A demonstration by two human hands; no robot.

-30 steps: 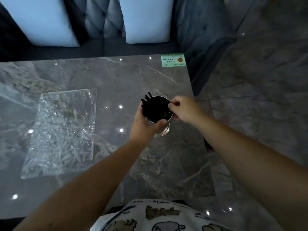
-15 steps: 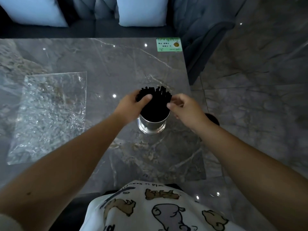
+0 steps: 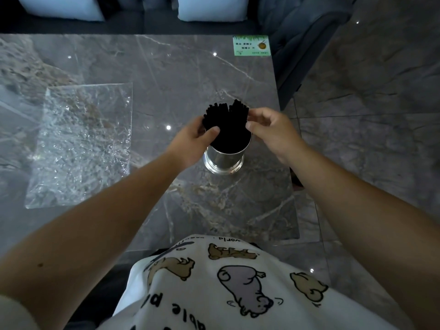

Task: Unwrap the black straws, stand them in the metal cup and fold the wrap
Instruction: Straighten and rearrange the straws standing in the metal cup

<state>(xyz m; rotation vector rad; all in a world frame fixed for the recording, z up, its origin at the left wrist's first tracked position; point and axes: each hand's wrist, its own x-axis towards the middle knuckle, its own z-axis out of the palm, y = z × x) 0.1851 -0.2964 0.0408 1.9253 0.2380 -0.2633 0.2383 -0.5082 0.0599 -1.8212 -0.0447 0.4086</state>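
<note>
A bundle of black straws (image 3: 227, 122) stands in the shiny metal cup (image 3: 223, 159) near the right side of the grey marble table (image 3: 166, 75). My left hand (image 3: 191, 139) grips the left side of the bundle, thumb across the front of the straws. On the other side my right hand (image 3: 271, 132) touches the bundle with thumb and fingertips pinched at the straw tops. The clear crinkled plastic wrap (image 3: 81, 144) lies flat and unfolded on the table to the left, apart from both hands.
A green card (image 3: 251, 45) lies at the table's far right corner. A dark sofa with pale cushions (image 3: 212, 8) runs behind the table. Tiled floor (image 3: 369, 115) lies to the right. The cup stands close to the table's right edge.
The view tilted from looking straight down into the cup to a more slanted look. My left hand went from around the cup up to the straws; the straws now fan out above the rim.
</note>
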